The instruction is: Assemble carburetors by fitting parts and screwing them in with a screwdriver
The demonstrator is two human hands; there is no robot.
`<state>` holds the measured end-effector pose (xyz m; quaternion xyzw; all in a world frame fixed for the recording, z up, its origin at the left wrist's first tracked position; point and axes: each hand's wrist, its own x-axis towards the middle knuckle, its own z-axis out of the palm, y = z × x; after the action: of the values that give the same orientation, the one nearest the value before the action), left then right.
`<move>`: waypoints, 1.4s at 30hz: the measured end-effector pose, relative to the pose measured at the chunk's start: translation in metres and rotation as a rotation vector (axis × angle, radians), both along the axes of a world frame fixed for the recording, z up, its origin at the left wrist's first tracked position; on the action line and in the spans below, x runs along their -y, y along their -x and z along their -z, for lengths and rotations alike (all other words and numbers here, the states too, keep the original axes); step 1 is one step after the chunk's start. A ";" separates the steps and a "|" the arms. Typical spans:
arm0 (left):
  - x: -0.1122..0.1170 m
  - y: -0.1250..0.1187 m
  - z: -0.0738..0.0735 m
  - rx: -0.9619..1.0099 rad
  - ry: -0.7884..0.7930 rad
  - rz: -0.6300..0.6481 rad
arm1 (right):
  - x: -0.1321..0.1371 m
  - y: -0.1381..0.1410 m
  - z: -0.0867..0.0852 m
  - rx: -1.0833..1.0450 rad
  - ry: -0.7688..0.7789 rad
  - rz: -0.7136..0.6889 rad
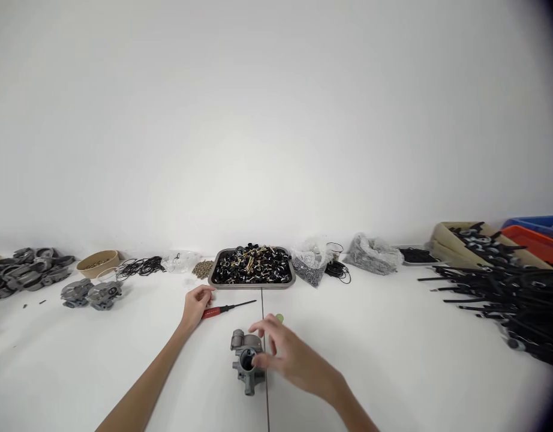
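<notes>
A grey metal carburetor body (248,366) stands on the table in front of me, its round bore facing me. My right hand (288,357) hovers at its right side with thumb and fingers apart. The thumb tip overlaps the bore's edge; whether it touches I cannot tell. My left hand (197,305) rests near the tray's front left corner, fingers loosely bent and seemingly holding nothing. Beside its thumb side lies a screwdriver (220,310) with a red and black handle, shaft pointing right. A small green round thing (280,318) shows behind my right hand.
A metal tray (252,287) heaped with black and brass parts stands at the back, brass pieces (203,269) beside it. Two carburetor bodies (91,294) and grey castings (27,273) are left. Bags of small parts (374,255) and a black cable pile (505,306) lie right.
</notes>
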<state>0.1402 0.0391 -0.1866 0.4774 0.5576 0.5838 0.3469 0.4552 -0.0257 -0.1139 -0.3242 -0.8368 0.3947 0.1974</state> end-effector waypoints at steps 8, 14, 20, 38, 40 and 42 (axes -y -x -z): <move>-0.003 0.028 0.008 0.154 0.082 0.067 | -0.084 -0.020 0.034 0.148 -0.292 0.299; -0.001 0.027 0.007 0.201 0.077 0.043 | -0.086 -0.017 0.060 0.198 -0.282 0.291; -0.003 0.028 0.009 0.197 0.079 0.025 | -0.086 -0.019 0.060 0.185 -0.268 0.308; -0.017 0.046 0.016 0.070 0.132 0.143 | -0.103 -0.011 0.078 0.046 -0.293 0.448; -0.016 0.047 0.016 0.080 0.128 0.158 | -0.103 -0.011 0.076 0.042 -0.316 0.445; -0.016 0.048 0.017 0.084 0.124 0.161 | -0.102 -0.011 0.072 0.037 -0.345 0.450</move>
<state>0.0921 0.0552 -0.2038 0.4733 0.5373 0.5382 0.4445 0.4665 0.0764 -0.1862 -0.4707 -0.8021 0.1865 0.3169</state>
